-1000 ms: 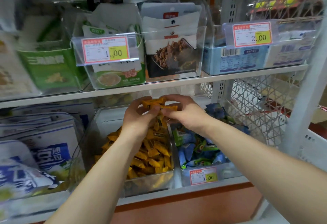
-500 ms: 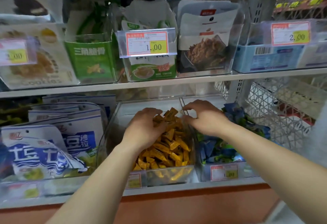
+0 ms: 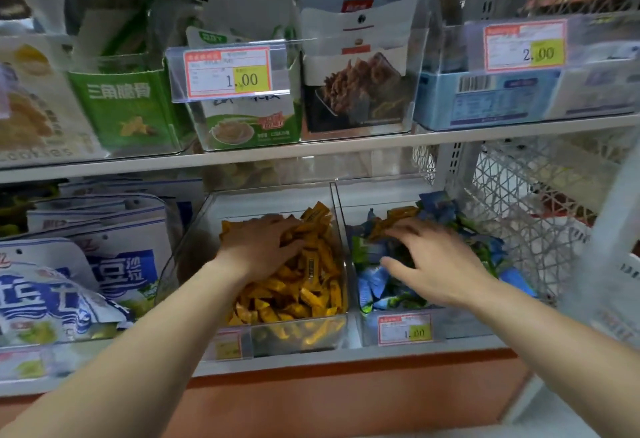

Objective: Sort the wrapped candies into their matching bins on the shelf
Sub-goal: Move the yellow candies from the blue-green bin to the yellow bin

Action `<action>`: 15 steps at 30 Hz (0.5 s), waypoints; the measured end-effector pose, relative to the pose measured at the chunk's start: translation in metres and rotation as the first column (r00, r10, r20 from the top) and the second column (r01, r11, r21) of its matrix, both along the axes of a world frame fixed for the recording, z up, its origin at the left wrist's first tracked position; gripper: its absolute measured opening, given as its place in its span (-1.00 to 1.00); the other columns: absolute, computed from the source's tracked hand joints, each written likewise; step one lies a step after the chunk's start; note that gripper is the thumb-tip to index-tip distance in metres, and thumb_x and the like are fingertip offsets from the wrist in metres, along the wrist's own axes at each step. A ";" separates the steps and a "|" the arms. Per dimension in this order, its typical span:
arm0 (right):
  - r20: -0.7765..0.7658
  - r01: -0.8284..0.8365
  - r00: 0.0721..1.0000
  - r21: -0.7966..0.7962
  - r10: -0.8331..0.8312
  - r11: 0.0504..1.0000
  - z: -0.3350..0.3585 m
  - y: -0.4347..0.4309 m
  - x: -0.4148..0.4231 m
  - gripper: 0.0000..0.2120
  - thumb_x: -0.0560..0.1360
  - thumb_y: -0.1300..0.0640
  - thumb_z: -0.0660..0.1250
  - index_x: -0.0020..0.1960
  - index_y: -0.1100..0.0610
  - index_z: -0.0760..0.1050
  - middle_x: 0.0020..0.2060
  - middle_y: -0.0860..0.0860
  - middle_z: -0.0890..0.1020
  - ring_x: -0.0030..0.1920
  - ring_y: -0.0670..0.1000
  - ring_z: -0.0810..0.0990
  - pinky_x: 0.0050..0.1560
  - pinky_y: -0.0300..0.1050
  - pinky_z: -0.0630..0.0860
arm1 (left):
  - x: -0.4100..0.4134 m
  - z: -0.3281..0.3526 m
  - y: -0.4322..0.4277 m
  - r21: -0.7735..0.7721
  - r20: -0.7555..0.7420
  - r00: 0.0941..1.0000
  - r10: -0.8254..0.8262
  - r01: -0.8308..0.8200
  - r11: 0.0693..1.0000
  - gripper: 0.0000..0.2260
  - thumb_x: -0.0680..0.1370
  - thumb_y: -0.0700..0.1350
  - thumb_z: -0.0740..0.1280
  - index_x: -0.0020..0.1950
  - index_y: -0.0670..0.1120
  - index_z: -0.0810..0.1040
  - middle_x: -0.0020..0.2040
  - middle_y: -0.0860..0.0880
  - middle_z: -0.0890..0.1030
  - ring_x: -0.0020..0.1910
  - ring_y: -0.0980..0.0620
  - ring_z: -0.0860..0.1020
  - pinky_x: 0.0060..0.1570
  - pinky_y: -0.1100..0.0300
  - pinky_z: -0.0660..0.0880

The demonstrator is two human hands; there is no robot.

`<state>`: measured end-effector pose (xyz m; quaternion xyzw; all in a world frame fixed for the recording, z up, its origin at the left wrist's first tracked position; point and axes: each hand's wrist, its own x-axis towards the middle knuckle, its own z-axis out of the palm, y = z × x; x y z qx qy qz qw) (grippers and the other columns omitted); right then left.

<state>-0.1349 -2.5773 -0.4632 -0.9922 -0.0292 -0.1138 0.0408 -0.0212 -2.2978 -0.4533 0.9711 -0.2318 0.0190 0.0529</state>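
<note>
L hand (image 3: 263,250) grip: flat, fingers relaxed, pressing yellow candies (image 3: 311,285) in left bin (image 3: 298,333); holds nothing.
R hand (image 3: 436,264) grip: fingers spread, nothing held; tips by stray yellow candy (image 3: 393,217) atop blue-green candies (image 3: 374,285), right bin (image 3: 460,325).
Change: 0.5 s ago both hands met at divider (image 3: 341,229); R now across it.
Pose: both palms down.

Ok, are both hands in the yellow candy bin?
No, the left hand rests on the yellow candies, but the right hand is over the neighbouring blue and green candies.
</note>
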 end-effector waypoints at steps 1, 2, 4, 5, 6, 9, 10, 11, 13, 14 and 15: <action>-0.002 0.018 1.000 -0.024 -0.018 1.000 0.000 -0.006 -0.001 -0.32 0.45 -0.42 -0.03 0.42 -0.11 0.39 0.39 -0.11 0.43 0.35 0.05 0.41 0.29 0.03 0.41 | 0.003 0.005 -0.003 0.014 -0.028 0.999 0.018 -0.018 1.000 -0.49 0.58 0.34 0.12 0.51 0.26 0.26 0.55 0.05 0.26 0.47 -0.10 0.32 0.37 -0.03 0.33; 0.000 0.037 0.999 -0.036 -0.037 0.999 -0.001 -0.013 -0.002 -0.34 0.46 -0.41 -0.01 0.41 -0.11 0.41 0.39 -0.11 0.43 0.35 0.07 0.40 0.30 0.03 0.40 | 0.004 0.012 -0.008 0.003 -0.040 0.999 0.035 -0.035 0.999 -0.49 0.58 0.32 0.15 0.51 0.24 0.28 0.56 0.04 0.25 0.48 -0.10 0.29 0.39 -0.03 0.29; 0.019 0.082 0.997 -0.039 -0.081 0.996 -0.001 -0.026 -0.001 -0.37 0.46 -0.40 0.02 0.38 -0.12 0.44 0.38 -0.09 0.44 0.36 0.08 0.38 0.32 0.01 0.35 | 0.004 0.028 -0.023 -0.129 -0.004 1.000 0.028 -0.029 0.991 -0.54 0.58 0.27 0.21 0.46 0.20 0.37 0.52 0.05 0.31 0.46 -0.04 0.32 0.37 0.05 0.30; 0.035 0.100 0.994 -0.030 -0.099 0.995 0.001 -0.030 -0.001 -0.37 0.45 -0.40 0.02 0.38 -0.13 0.44 0.38 -0.09 0.44 0.37 0.08 0.37 0.33 0.00 0.33 | -0.001 0.035 -0.031 -0.227 0.035 0.999 -0.007 0.015 0.974 -0.60 0.58 0.23 0.24 0.40 0.19 0.43 0.45 0.07 0.40 0.40 0.01 0.38 0.29 0.13 0.34; 0.050 0.131 0.990 -0.006 -0.130 0.991 0.002 -0.042 -0.001 -0.36 0.44 -0.41 0.02 0.38 -0.13 0.43 0.37 -0.09 0.44 0.37 0.07 0.37 0.33 -0.01 0.32 | -0.005 0.041 -0.052 -0.286 0.097 0.993 -0.068 0.093 0.954 -0.66 0.56 0.20 0.27 0.32 0.19 0.49 0.36 0.08 0.47 0.32 0.04 0.44 0.18 0.18 0.36; 0.041 0.176 0.984 -0.039 -0.175 0.984 0.005 -0.057 -0.001 -0.24 0.38 -0.49 -0.05 0.44 -0.13 0.32 0.45 -0.05 0.37 0.40 0.08 0.36 0.34 -0.02 0.33 | -0.013 0.050 -0.103 -0.302 0.126 0.962 -0.242 0.269 0.915 -0.70 0.52 0.17 0.35 0.23 0.15 0.54 0.20 0.12 0.55 0.14 0.09 0.51 0.04 0.24 0.37; 0.001 0.175 0.985 -0.016 -0.175 0.985 0.002 -0.060 -0.002 -0.20 0.37 -0.52 -0.07 0.48 -0.13 0.24 0.50 -0.05 0.30 0.44 0.08 0.32 0.35 -0.02 0.33 | -0.009 0.050 -0.120 -0.307 0.060 0.961 -0.271 0.276 0.911 -0.68 0.53 0.15 0.37 0.25 0.13 0.54 0.19 0.12 0.55 0.14 0.09 0.52 0.04 0.25 0.37; -0.056 0.163 0.985 0.019 -0.161 0.987 -0.004 -0.063 -0.003 -0.17 0.37 -0.54 -0.08 0.53 -0.16 0.14 0.55 -0.06 0.20 0.49 0.08 0.25 0.37 0.00 0.32 | -0.002 0.048 -0.138 -0.314 -0.011 0.961 -0.277 0.260 0.913 -0.67 0.53 0.13 0.38 0.28 0.10 0.53 0.19 0.11 0.55 0.14 0.08 0.53 0.04 0.24 0.38; -0.165 0.105 0.982 0.051 -0.096 0.993 -0.019 -0.062 -0.004 -0.11 0.35 -0.58 -0.16 0.59 -0.20 -0.06 0.60 -0.11 0.04 0.58 0.06 0.07 0.48 0.05 0.20 | 0.015 0.042 -0.168 -0.329 -0.121 0.961 -0.248 0.197 0.923 -0.65 0.55 0.09 0.38 0.31 0.05 0.50 0.22 0.05 0.55 0.11 0.06 0.53 0.04 0.22 0.39; -0.194 0.081 0.978 0.044 -0.071 0.996 -0.026 -0.061 -0.004 -0.09 0.33 -0.59 -0.22 0.59 -0.22 -0.10 0.61 -0.12 -0.01 0.59 0.06 0.00 0.52 0.09 0.11 | 0.024 0.035 -0.179 -0.334 -0.160 0.959 -0.233 0.170 0.927 -0.65 0.56 0.07 0.38 0.32 0.03 0.49 0.25 0.01 0.55 0.10 0.04 0.52 0.04 0.22 0.38; -0.205 0.072 0.977 0.040 -0.062 0.997 -0.030 -0.060 -0.004 -0.07 0.30 -0.60 -0.26 0.59 -0.23 -0.11 0.62 -0.12 -0.03 0.60 0.07 -0.05 0.54 0.11 0.04 | 0.032 0.028 -0.190 -0.326 -0.187 0.957 -0.222 0.153 0.933 -0.64 0.57 0.05 0.38 0.34 0.01 0.48 0.28 -0.03 0.54 0.13 0.01 0.52 0.05 0.22 0.38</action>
